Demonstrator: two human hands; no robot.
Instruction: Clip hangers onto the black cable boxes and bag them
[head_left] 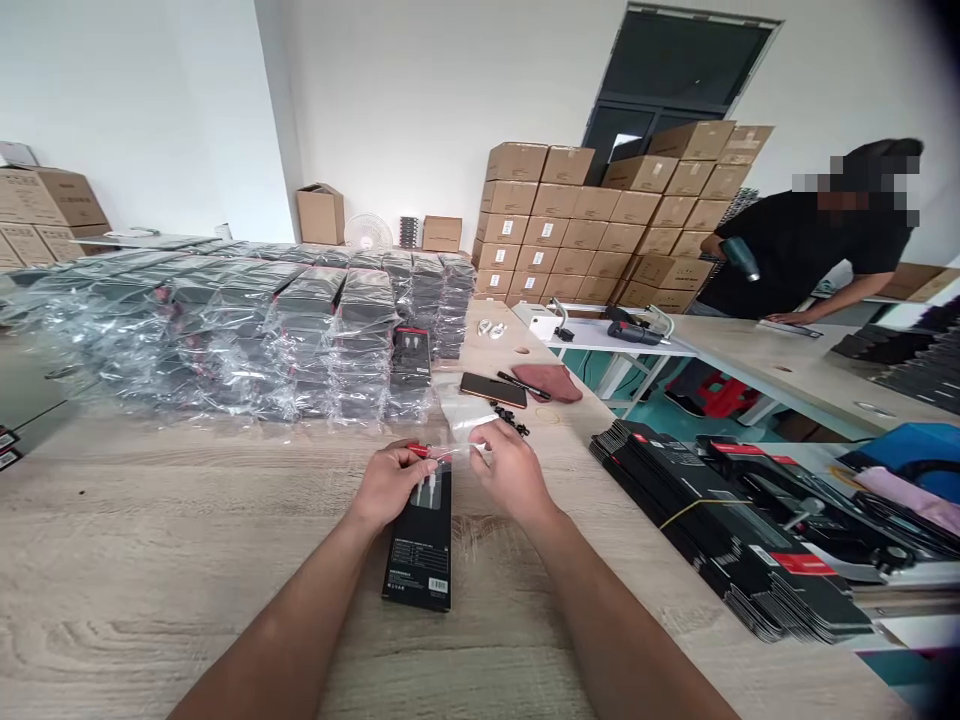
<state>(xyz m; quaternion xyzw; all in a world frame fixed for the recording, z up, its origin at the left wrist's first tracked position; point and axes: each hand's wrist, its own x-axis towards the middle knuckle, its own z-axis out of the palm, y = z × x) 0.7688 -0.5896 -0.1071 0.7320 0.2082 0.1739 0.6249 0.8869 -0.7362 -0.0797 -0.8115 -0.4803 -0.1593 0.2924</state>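
A flat black cable box (418, 545) lies on the table before me, its printed side up and its window showing white connectors. My left hand (391, 485) is closed on the upper end of the box, beside a red part (418, 450). Fingers bent into a pinch, my right hand (511, 470) holds a thin clear plastic film (454, 452) that stretches across toward the left hand. Whether the film is part of a bag, I cannot tell. Just beyond the right hand lie small black pieces (517, 423) and a clear plastic sheet (459, 405).
Plastic-wrapped stacks of black boxes (300, 340) fill the back left. A phone (493, 389), a marker (523, 384) and a reddish cloth (551, 382) lie ahead. Banded flat black cartons (697, 510) are at right. A co-worker (810, 240) leans over another table.
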